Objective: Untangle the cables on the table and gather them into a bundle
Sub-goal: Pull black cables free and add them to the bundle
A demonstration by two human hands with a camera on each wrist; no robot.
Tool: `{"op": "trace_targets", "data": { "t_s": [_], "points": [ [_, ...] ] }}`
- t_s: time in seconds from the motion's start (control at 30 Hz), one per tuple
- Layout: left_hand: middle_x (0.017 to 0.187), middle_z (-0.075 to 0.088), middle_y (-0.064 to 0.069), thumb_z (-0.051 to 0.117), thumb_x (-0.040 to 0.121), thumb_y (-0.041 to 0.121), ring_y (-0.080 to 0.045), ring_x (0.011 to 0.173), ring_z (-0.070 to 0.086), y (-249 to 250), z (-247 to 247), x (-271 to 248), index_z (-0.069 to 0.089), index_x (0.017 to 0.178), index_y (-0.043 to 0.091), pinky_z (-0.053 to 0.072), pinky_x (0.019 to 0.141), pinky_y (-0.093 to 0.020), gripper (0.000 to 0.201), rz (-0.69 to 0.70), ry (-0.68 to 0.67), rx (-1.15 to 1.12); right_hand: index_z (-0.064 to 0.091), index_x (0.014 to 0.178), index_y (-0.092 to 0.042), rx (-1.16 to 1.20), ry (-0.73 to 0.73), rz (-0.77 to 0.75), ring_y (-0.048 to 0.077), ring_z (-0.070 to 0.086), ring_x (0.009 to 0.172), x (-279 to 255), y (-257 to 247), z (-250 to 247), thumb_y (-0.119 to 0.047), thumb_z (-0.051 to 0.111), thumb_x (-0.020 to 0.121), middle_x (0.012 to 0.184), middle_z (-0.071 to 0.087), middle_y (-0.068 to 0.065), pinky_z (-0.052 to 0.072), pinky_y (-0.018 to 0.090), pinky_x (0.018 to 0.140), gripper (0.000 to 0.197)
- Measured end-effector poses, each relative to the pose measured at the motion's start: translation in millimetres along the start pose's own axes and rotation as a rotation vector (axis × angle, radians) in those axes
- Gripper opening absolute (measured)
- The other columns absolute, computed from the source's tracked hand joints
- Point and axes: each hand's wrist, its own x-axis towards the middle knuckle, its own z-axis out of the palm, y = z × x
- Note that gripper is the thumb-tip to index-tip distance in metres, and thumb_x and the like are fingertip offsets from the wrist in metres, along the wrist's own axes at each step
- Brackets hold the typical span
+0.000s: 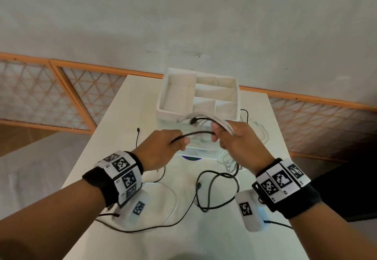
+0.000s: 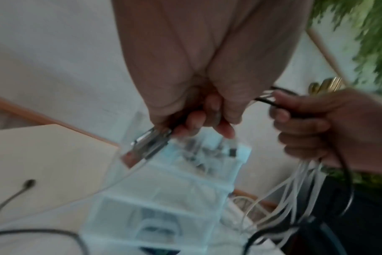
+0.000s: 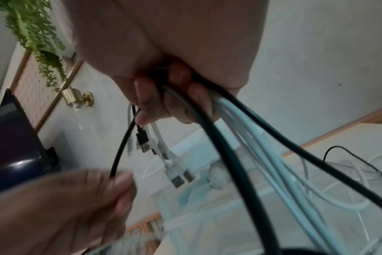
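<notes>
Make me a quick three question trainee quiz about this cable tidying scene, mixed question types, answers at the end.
1. True or false: the right hand grips a bunch of white and black cables.
2. What does the left hand pinch? A) a white charger B) a black cable C) the organizer's rim
3. Fill in: loose black cable lies on the ___ table, in front of the white organizer box.

Key: 1 true; 2 B; 3 white

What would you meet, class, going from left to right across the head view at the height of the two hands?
Small black plug → left hand → black cable stretched between the hands → right hand gripping the bundle of cables.
</notes>
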Motion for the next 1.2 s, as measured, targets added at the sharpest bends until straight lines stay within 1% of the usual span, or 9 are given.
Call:
{"op": "trace_targets", "data": {
  "t_s": [0.27,0.43,0.5,0.67,0.8,0.87,0.93,1.07,1.2],
  "points": [
    [0.070,0.058,0.000,0.042,0.104,0.032,-0.013,0.063,0.050,-22.7,-14.9,0.2,0.064,0.091,0.022,0.038,0.060,-0.016,0.028,-0.108,0.099,0.042,0.066,0.073,-0.012,-0.042,-0.014,0.018,0.006,0.036,0.043,-5.1,7.7,-18.7,-0.036,0.052,0.101,0.045,0.041,-0.011,0.033,0.015,0.047,0.040],
    [0.074,0.048,0.009,0.048,0.103,0.018,-0.009,0.071,0.044,5.9,-2.7,0.9,0.071,0.113,0.022,0.033,0.066,-0.015,0.025,0.205,-0.062,0.243,0.069,0.087,-0.008,-0.116,-0.237,0.042,0.011,0.046,0.045,-5.4,3.8,-0.3,-0.041,0.047,0.103,0.048,0.053,-0.003,0.040,0.024,0.055,0.042],
    [0.075,0.049,0.017,0.053,0.099,0.011,-0.008,0.072,0.045,14.6,4.9,3.8,0.072,0.101,0.018,0.034,0.068,-0.013,0.020,0.259,-0.035,0.212,0.069,0.086,-0.009,-0.078,-0.258,0.057,0.007,0.044,0.044,-5.6,1.0,10.9,-0.040,0.047,0.104,0.047,0.052,-0.010,0.039,0.026,0.057,0.042],
    [0.074,0.065,-0.011,0.055,0.098,0.039,-0.020,0.066,0.059,11.0,4.1,7.2,0.063,0.081,0.000,0.045,0.065,-0.033,0.043,-0.046,-0.022,0.148,0.070,0.090,-0.009,-0.043,-0.181,0.009,0.001,0.043,0.043,-8.1,1.1,6.2,-0.033,0.045,0.105,0.046,0.051,-0.022,0.037,0.015,0.057,0.038],
    [0.077,0.069,-0.016,0.056,0.094,0.052,-0.030,0.072,0.064,4.6,9.2,8.4,0.063,0.079,-0.002,0.049,0.070,-0.038,0.056,-0.200,-0.065,0.124,0.074,0.089,-0.018,0.013,-0.244,0.024,0.011,0.042,0.047,-10.4,3.8,5.1,-0.037,0.051,0.102,0.047,0.045,-0.011,0.042,0.027,0.055,0.033],
    [0.085,0.063,-0.011,0.059,0.092,0.051,-0.025,0.079,0.058,-1.2,3.5,8.8,0.060,0.087,0.003,0.042,0.069,-0.030,0.048,-0.284,-0.111,0.247,0.073,0.087,-0.016,-0.027,-0.257,0.002,0.007,0.042,0.046,-11.9,4.4,1.3,-0.035,0.053,0.101,0.047,0.046,-0.011,0.040,0.020,0.054,0.031],
    [0.115,0.058,-0.011,0.063,0.091,0.040,-0.024,0.095,0.055,-5.2,-9.7,9.4,0.052,0.121,0.006,0.043,0.074,-0.027,0.047,-0.359,-0.163,0.373,0.071,0.086,-0.011,-0.060,-0.252,-0.034,0.003,0.042,0.045,-12.9,7.6,-3.4,-0.033,0.056,0.099,0.052,0.050,-0.012,0.035,0.013,0.053,0.030],
    [0.137,0.054,-0.008,0.053,0.098,0.023,-0.020,0.113,0.057,25.6,-36.2,12.0,0.033,0.150,0.017,0.043,0.089,-0.021,0.056,-0.105,0.166,0.076,0.068,0.077,-0.019,-0.146,-0.300,-0.077,0.001,0.047,0.054,-10.3,8.1,-0.8,-0.017,0.066,0.094,0.059,0.055,-0.013,0.037,0.016,0.058,0.017],
    [0.098,0.072,0.002,0.031,0.099,0.059,-0.002,0.072,0.066,75.4,-14.6,8.1,0.057,0.124,0.028,0.049,0.066,-0.019,0.048,0.039,-0.125,-0.042,0.071,0.075,-0.019,-0.129,-0.164,-0.177,0.004,0.060,0.058,-3.9,-11.4,8.0,-0.003,0.064,0.081,0.068,0.069,-0.008,0.047,0.021,0.058,0.018]
  ]
}}
